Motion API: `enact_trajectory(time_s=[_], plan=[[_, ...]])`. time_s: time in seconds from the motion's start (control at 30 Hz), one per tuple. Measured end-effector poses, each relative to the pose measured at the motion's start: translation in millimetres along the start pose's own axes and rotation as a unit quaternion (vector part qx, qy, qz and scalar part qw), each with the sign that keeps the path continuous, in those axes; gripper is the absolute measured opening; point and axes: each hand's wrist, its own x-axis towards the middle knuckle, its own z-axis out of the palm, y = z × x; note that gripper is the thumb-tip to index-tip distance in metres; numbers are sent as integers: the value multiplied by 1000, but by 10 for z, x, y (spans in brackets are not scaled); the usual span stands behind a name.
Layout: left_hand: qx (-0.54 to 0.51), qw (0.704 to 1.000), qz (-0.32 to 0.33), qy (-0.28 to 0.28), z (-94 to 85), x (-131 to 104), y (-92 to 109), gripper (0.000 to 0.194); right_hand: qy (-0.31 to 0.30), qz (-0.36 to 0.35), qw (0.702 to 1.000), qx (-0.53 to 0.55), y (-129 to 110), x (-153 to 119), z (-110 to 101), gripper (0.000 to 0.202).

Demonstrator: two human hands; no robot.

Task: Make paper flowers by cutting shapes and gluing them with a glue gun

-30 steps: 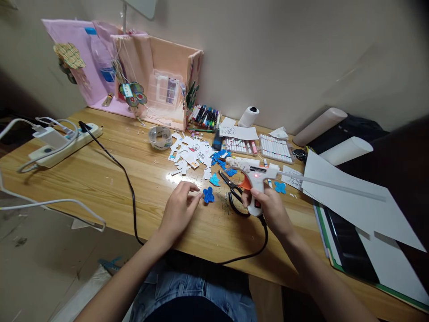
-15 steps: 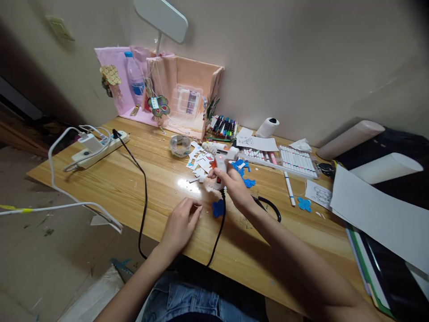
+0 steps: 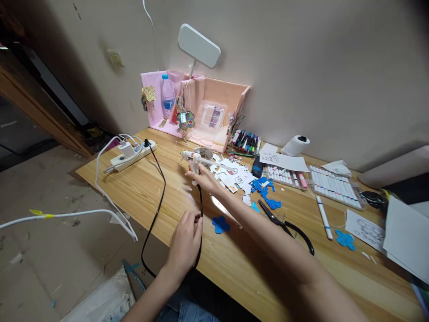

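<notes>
My right hand (image 3: pixel 205 180) is wrapped round the handle of a white hot glue gun (image 3: pixel 192 157), held above the table with its nozzle to the left. A long pale glue stick (image 3: pixel 216 164) sticks out of its back. From its handle a black cord (image 3: pixel 201 202) hangs down past my left hand (image 3: pixel 185 239). That hand is low at the table's front edge, fingers curled together against the thumb, right beside the cord; whether anything is pinched there is hidden. A dark blue flower-shaped cutout (image 3: pixel 220 224) lies just to its right.
Paper scraps (image 3: pixel 239 176), blue offcuts (image 3: pixel 268 192) and black scissors (image 3: pixel 274 218) lie to the right. Marker sets (image 3: pixel 335 185) stand farther back. A power strip (image 3: pixel 134 156) with cables sits at the left, near a pink cardboard box (image 3: pixel 224 96).
My right hand has carried the glue gun left, toward the tape roll, and turned its nozzle leftward. My left hand is now beside the gun's cord. The view has swung left.
</notes>
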Motion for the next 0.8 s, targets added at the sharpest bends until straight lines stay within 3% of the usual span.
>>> enact_trajectory(time_s=[0.2, 0.33, 0.5, 0.8], plan=[[12, 998, 3, 61, -102, 51, -85, 21, 3, 2, 998, -55, 98, 258, 188, 13], [14, 992, 4, 123, -178, 306, -193, 20, -6, 13, 996, -89, 73, 390, 363, 15], [0, 990, -4, 143, -237, 540, -324, 17, -3, 55, 989, -138, 34, 499, 548, 29], [17, 960, 93, 263, -330, 362, -72, 27, -10, 84, 979, -183, 0, 613, 611, 33]])
